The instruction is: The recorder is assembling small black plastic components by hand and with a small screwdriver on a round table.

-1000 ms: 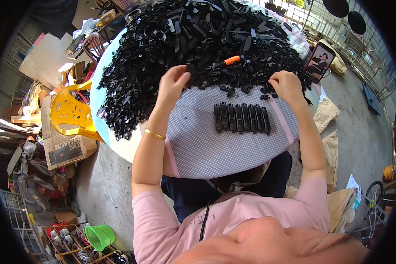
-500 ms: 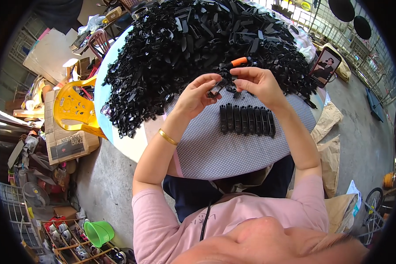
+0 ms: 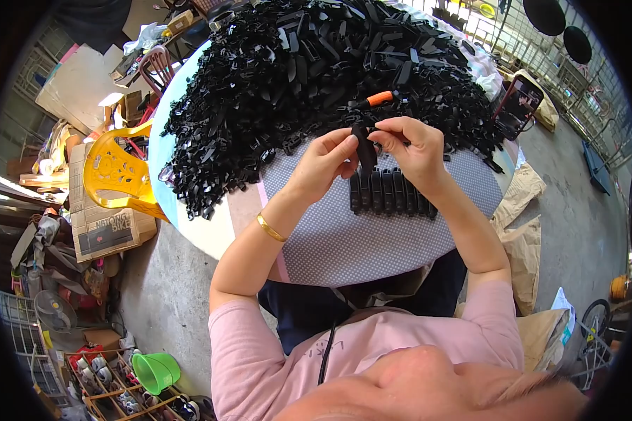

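Observation:
My left hand (image 3: 328, 160) pinches a long, narrow black plastic part (image 3: 366, 153), which stands nearly upright between my hands. At its upper right side are the closed thumb and forefinger of my right hand (image 3: 416, 149); any small piece between these fingertips is too dark to make out. Just below my hands, a row of similar black plastic parts (image 3: 392, 194) lies side by side on the dotted cloth. Beyond them rises a large heap of loose black plastic pieces (image 3: 260, 98). A tool with an orange handle (image 3: 380, 99) rests on the heap's near side.
The round table (image 3: 344, 256) wears a grey dotted cover. A phone (image 3: 518, 107) stands upright at its right edge. To the left are a yellow plastic chair (image 3: 116, 172) and a cardboard box (image 3: 105, 235). Brown paper sacks (image 3: 523, 245) lie on the floor at right.
My hands have come closer together. The long black part now stands upright between them, where my left hand showed a tilted black piece before. The row of parts has not moved.

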The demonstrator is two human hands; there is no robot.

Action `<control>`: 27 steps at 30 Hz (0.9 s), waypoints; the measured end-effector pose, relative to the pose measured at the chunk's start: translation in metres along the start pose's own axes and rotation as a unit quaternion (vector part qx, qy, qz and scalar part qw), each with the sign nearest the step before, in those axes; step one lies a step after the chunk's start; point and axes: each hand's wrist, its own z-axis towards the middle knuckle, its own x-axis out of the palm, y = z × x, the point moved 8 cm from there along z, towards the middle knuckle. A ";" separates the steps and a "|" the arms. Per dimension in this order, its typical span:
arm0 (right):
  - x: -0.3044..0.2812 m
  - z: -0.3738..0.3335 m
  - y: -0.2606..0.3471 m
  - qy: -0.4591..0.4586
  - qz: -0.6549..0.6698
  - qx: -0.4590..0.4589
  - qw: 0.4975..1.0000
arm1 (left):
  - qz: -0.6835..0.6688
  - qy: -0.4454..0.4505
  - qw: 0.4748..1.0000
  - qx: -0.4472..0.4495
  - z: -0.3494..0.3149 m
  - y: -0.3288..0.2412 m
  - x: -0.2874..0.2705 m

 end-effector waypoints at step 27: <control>0.016 -0.011 0.024 0.082 -0.153 -0.069 0.983 | 0.086 -0.103 0.991 0.025 -0.001 -0.006 -0.004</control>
